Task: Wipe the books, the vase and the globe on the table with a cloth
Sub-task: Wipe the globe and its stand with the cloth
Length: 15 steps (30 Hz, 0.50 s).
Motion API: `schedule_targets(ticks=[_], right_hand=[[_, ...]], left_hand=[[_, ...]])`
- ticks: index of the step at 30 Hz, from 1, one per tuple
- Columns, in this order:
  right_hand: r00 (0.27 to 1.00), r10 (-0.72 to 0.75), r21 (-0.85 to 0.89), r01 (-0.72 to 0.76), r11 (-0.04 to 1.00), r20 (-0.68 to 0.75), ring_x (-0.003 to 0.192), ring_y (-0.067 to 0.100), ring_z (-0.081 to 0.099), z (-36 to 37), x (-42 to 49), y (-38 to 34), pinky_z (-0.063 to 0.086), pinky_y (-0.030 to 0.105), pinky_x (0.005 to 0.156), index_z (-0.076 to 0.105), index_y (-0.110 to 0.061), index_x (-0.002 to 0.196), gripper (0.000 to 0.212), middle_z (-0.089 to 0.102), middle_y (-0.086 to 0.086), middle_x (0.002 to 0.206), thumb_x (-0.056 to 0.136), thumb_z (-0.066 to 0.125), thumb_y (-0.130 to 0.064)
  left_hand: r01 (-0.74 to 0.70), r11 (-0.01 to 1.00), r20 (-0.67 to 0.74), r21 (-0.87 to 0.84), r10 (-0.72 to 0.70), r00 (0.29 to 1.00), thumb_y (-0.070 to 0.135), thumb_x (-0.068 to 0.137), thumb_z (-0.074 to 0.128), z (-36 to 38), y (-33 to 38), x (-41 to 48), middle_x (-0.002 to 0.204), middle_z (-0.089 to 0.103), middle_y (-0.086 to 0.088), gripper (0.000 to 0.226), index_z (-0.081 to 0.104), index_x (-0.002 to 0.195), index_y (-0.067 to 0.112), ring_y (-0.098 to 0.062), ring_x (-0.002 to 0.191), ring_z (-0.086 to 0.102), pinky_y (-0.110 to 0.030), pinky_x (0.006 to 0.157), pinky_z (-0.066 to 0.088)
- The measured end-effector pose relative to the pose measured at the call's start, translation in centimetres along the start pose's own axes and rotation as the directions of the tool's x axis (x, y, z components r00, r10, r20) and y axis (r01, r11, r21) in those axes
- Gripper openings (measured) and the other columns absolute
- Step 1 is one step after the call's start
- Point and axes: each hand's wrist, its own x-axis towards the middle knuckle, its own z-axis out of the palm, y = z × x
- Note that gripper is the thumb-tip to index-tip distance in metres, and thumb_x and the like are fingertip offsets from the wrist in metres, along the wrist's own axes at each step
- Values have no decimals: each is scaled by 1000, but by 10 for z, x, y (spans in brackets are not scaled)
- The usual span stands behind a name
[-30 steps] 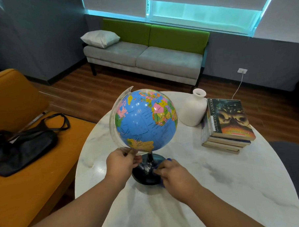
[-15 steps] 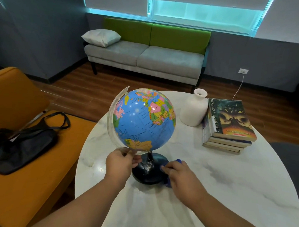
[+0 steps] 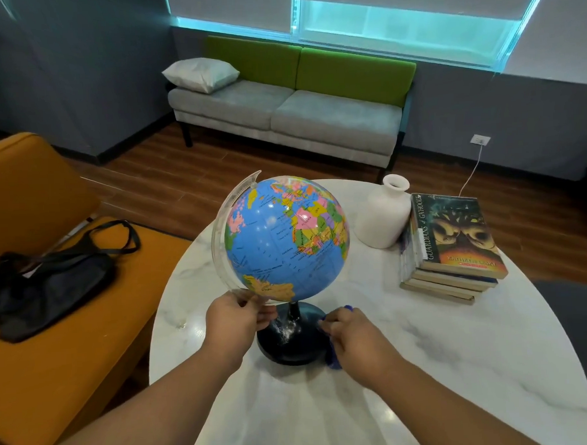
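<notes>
A blue globe (image 3: 286,239) with a clear arc and a black round base (image 3: 290,337) stands near the middle of the white marble table (image 3: 459,349). My left hand (image 3: 237,317) grips the lower end of the clear arc. My right hand (image 3: 356,337) holds a blue cloth (image 3: 332,360) against the right side of the base; most of the cloth is hidden under the hand. A white vase (image 3: 384,216) stands behind the globe to the right, touching a stack of books (image 3: 451,249).
An orange seat (image 3: 55,350) with a black bag (image 3: 49,280) on it sits left of the table. A grey and green sofa (image 3: 290,104) with a white pillow (image 3: 201,74) stands under the window. A dark chair edge (image 3: 586,327) shows at the right.
The globe has turned on its axis, showing different land. My right hand with the cloth has slid a little around the right side of the base. My left hand stays on the arc.
</notes>
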Motion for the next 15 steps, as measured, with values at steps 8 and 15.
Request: schedule_targets(ticks=[8,15], right_hand=[[998,7,-142,3,990,68,119,22,41,-6,19,-7,43,27,94,57,-29,131,48,48,-4,133,84,65,-23],[996,61,-73,-57,996,60,124,23,38,-1,33,-12,40,26,100,54,-26,135,47,44,-2,137,89,59,-15]], left_hand=[[-9,1000,38,26,8,999,10,95,58,-3,-1,1,73,73,-12,7,62,89,7,-23,70,73,-26,61,57],[-8,1000,-17,-6,8,1000,7,95,56,-4,-2,0,76,72,-16,8,60,90,3,-25,72,72,-28,62,56]])
